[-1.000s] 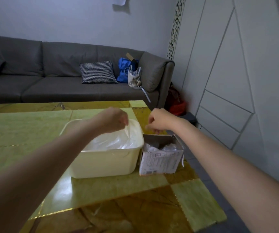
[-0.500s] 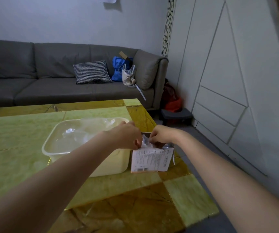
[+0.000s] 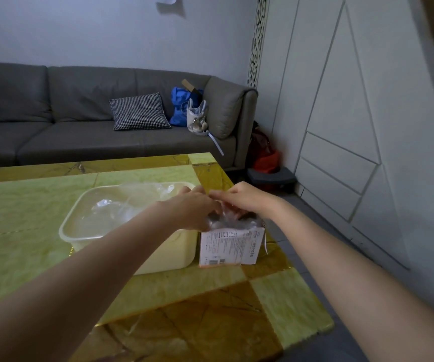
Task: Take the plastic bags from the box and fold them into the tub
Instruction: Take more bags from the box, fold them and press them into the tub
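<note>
Tabletop: both hands [image 3: 192, 207] pinch bag [image 3: 227, 214] over box [image 3: 230, 246]

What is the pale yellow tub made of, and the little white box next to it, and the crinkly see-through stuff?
The pale yellow rectangular tub looks like smooth moulded plastic: rounded corners, and a thin rim that lets some light through. The small white printed box seems to be thin cardboard, with flat matte faces, sharp folded edges and a barcode. The clear crinkled bags are probably thin plastic film, glossy and creased.

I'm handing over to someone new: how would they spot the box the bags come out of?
On the green-and-gold table, right of the cream tub, stands a small white cardboard box. Unlike the tub, it bears printed text and barcodes.
</note>
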{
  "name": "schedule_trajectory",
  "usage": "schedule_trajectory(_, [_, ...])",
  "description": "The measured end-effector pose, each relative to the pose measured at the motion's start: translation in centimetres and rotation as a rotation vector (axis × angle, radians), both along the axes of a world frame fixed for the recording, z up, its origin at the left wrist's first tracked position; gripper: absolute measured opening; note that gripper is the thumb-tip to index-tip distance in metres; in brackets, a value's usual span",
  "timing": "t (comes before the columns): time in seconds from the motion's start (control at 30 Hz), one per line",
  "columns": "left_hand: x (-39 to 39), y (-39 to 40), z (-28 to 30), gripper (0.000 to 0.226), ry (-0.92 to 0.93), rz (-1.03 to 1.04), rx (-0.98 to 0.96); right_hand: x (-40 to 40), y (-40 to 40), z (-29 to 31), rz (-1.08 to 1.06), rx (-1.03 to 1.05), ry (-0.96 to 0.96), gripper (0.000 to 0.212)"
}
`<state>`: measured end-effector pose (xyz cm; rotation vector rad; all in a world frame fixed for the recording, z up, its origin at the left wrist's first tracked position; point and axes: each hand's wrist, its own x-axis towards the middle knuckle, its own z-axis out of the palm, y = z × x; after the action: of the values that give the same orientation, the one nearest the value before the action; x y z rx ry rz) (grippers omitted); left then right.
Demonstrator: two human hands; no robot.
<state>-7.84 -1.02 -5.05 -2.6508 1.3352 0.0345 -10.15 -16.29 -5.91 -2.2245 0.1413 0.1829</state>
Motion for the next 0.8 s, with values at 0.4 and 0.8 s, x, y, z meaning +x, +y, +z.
schedule_trajectory(0.4, [0.5, 0.2, -0.1, 0.034, 0.05, 0.04, -0.276, -0.2, 0.6, 2.2, -0.292, 0.126, -0.259, 0.016])
schedule_trajectory(0.8, [-0.1, 2.7, 4.1, 0.015, 0.982, 0.28, -1.072, 0.0, 4.8, 8.6, -0.129, 0.84, -0.404, 0.025])
